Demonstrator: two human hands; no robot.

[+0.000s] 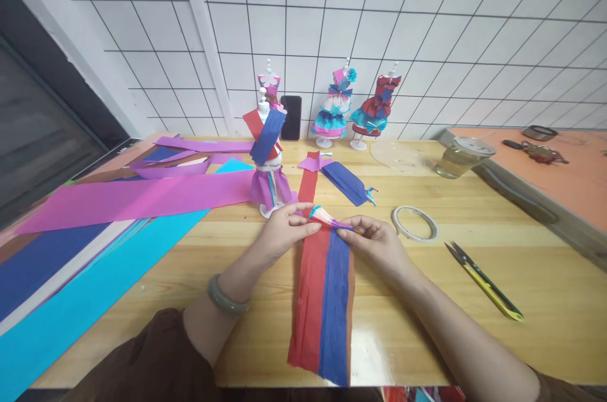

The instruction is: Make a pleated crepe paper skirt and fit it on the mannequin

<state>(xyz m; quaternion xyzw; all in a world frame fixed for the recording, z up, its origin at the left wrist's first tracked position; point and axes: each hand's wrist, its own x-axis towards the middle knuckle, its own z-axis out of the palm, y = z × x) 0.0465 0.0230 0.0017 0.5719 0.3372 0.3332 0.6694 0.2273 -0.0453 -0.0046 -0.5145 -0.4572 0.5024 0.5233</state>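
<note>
Between my hands is a small gathered piece of crepe paper (323, 215), pale with a blue edge and purple at its right end. My left hand (287, 231) pinches its left part between thumb and fingers. With thumb and forefinger, my right hand (372, 239) grips the narrow purple end. Below them a red crepe strip (310, 301) and a blue crepe strip (336, 307) lie side by side on the table. Just beyond my left hand stands a mini dress form (269, 155) wearing crossed red and blue strips above a purple skirt.
Long crepe paper strips (142, 200) cover the left side. Yellow-handled thread snips (486, 282) and a tape roll (415, 224) lie at right. Dressed forms (331, 108) and a phone (291, 117) stand near the tiled wall. A lidded cup (462, 158) is at the back right.
</note>
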